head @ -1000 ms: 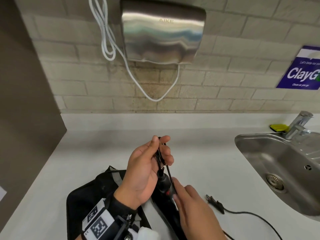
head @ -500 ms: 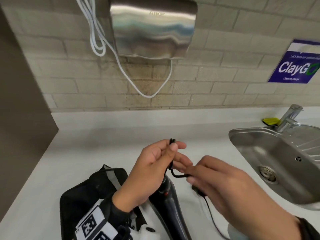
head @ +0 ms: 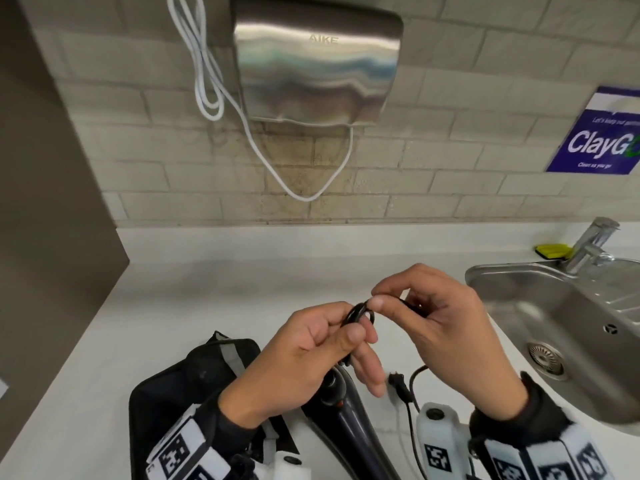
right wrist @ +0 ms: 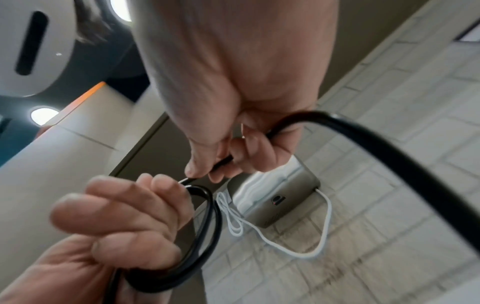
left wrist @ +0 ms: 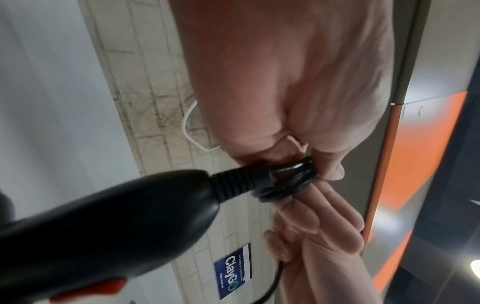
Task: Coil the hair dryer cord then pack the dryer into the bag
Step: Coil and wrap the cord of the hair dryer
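Note:
The black hair dryer [head: 349, 424] lies with its handle over the open black bag [head: 194, 379] on the white counter. My left hand [head: 356, 329] holds a small coil of the dryer's black cord [head: 358, 311] just above the handle; the left wrist view shows the coil [left wrist: 288, 181] pinched beside the ribbed strain relief. My right hand [head: 377, 300] pinches the cord right beside the coil, and the cord [right wrist: 389, 148] runs back through its curled fingers. The loose end with the plug [head: 398, 382] lies on the counter below the hands.
A steel sink [head: 554, 327] with a tap [head: 592, 247] and a yellow sponge [head: 550, 251] is at the right. A steel hand dryer [head: 318, 60] with a white cable [head: 207, 81] hangs on the brick wall. A brown panel [head: 45, 202] bounds the left.
My right hand has come up from low beside the dryer handle to the left hand's fingertips, bringing the cord with it. The left hand has kept its hold on the coil.

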Demonstrator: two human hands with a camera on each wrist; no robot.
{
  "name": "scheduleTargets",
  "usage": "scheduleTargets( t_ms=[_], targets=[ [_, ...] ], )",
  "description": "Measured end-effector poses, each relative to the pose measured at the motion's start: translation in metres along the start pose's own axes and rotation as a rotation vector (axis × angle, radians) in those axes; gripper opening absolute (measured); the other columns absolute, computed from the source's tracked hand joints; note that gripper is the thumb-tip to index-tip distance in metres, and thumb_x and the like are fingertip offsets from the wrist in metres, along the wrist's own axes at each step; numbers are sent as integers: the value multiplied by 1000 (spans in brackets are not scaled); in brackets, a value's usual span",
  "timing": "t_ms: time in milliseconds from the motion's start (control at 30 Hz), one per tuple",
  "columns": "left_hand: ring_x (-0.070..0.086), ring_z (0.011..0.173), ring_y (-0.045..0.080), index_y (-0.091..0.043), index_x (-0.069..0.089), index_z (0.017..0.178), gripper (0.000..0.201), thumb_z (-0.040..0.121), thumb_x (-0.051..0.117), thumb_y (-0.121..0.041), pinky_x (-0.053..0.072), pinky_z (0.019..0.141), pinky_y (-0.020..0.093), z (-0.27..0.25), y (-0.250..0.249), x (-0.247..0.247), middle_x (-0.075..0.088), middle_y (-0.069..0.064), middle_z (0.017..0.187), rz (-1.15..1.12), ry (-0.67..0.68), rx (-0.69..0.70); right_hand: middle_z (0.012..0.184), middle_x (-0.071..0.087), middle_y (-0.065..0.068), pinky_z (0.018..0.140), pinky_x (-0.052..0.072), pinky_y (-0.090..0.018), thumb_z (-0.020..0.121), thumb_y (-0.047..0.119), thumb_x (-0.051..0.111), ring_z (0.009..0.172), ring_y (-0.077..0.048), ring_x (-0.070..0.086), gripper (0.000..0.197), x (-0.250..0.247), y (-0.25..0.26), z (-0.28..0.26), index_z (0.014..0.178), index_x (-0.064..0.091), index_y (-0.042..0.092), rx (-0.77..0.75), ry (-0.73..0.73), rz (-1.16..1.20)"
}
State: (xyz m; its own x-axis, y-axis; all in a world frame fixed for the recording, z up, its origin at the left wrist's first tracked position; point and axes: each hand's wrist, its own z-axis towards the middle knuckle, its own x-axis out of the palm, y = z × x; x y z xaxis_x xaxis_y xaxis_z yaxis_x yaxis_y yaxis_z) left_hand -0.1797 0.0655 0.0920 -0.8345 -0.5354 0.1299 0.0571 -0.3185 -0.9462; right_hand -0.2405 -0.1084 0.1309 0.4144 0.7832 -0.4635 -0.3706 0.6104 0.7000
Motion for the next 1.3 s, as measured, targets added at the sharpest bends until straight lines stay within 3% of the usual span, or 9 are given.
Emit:
scheduleTargets(
  t_ms=[167,367,467,633,767,833,967,1167,1300],
  targets=[
    [69,59,20,-17,62,93,21,92,56,-37,53,67,27,-1,5,0,73,6,70,-100,-83,39,68,68,14,56,42,-21,85,34,63,54,-6,53,14,22,-21,-12,85,75,26,152,-78,168],
    [67,58,18,-11,64,104,28,95,52,-34,53,66,25,-3,9,4,70,7,71,-206,-152,72,74,68,8,58,50,-37,95,29,52,61,-15,59,25,44,-34,-38,110,71,37,250,-41,205],
    [65,57,17,-6,65,108,31,94,49,-28,53,66,25,-4,11,5,69,6,69,-234,-223,82,62,55,14,53,40,-29,97,26,46,53,-12,44,34,51,-37,-51,120,64,44,269,11,197],
    [65,61,19,-4,66,112,31,97,52,-28,54,61,32,-2,15,11,67,9,70,-317,-373,88,77,66,4,58,43,-20,101,20,45,53,-5,53,43,61,-38,-75,131,51,49,307,92,68],
    [70,69,20,-2,62,116,33,96,45,-22,55,72,25,0,16,10,70,9,75,-312,-475,116,83,62,15,69,42,-10,97,41,44,77,-4,58,43,61,-41,-93,137,36,56,247,161,-173],
    [72,73,22,-2,61,116,34,95,44,-21,56,74,25,1,16,10,73,8,78,-282,-484,118,85,61,17,65,45,-11,93,64,26,75,-3,58,45,56,-36,-98,134,42,54,183,165,-359],
    [75,85,28,-7,59,119,32,96,45,-25,56,80,28,1,16,12,76,11,89,-149,-460,94,73,59,12,33,41,-17,99,54,17,51,-8,56,44,36,-13,-92,107,57,37,21,121,-623],
    [75,88,24,-13,58,119,29,98,44,-27,53,86,26,-1,12,13,77,8,93,34,-320,41,71,59,4,42,45,-25,101,38,35,55,-18,53,39,8,8,-73,87,67,21,-241,112,-609],
    [72,92,13,-17,59,121,32,97,46,-34,51,89,22,-5,9,14,77,2,96,144,-224,11,73,56,3,48,48,-30,95,31,48,62,-18,52,22,-1,10,-57,95,68,21,-267,142,-533]
  ],
)
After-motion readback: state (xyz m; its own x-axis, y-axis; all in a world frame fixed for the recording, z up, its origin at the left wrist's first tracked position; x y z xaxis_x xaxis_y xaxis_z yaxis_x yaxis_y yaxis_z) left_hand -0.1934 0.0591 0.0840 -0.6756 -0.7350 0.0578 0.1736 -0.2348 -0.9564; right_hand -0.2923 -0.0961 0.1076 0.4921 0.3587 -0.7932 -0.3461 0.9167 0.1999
